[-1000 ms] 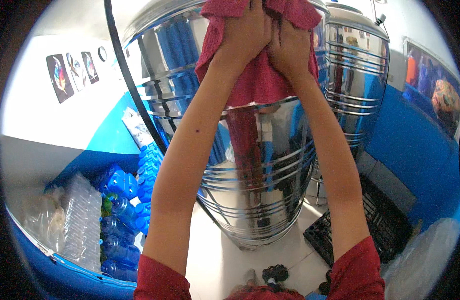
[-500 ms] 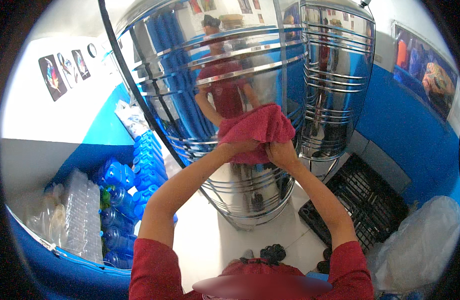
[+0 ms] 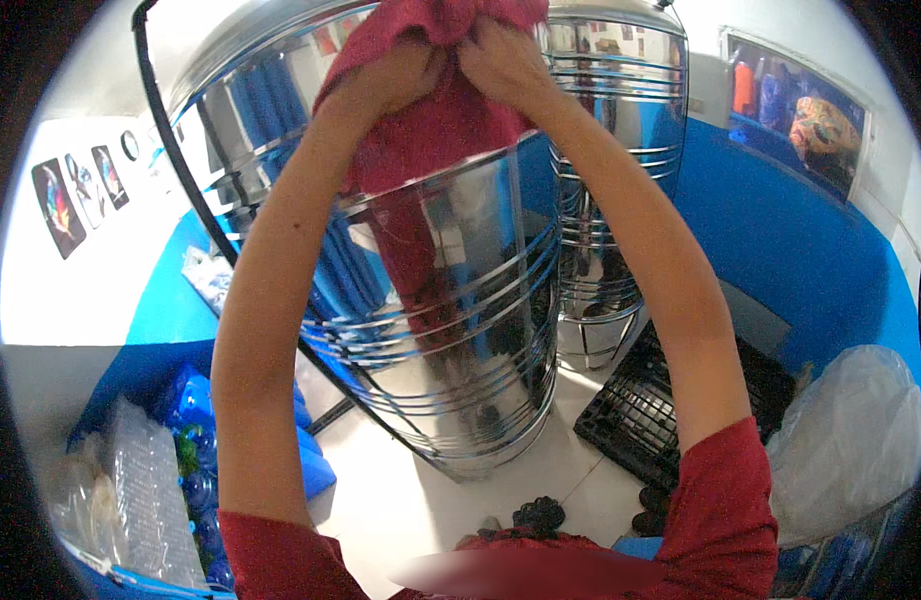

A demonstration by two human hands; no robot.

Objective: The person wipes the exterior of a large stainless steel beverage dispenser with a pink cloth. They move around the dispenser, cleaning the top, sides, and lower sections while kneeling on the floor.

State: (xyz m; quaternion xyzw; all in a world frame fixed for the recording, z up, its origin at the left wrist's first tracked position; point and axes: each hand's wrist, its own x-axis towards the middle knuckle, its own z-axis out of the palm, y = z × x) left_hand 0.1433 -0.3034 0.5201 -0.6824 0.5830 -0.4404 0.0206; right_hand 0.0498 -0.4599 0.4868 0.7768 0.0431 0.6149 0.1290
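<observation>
1. High on the front of the big steel tank (image 3: 451, 330), both hands are now pressing a red cloth (image 3: 431, 110); half a second ago they were working lower, near its middle.
2. Left hand (image 3: 396, 75) and right hand (image 3: 501, 62) are sitting side by side, each grip closed, bunching the cloth's top edge.
3. Cloth is hanging flat against the shiny wall, so the wiping is moving back up toward the rim.
4. Behind stands a second tank (image 3: 611, 170).

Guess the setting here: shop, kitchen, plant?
Likely a small drinking-water refill or purification shop: two tall polished steel tanks, stacked blue water bottles by the wall, a black plastic pallet. Both hands press a red cloth on the near tank.
</observation>
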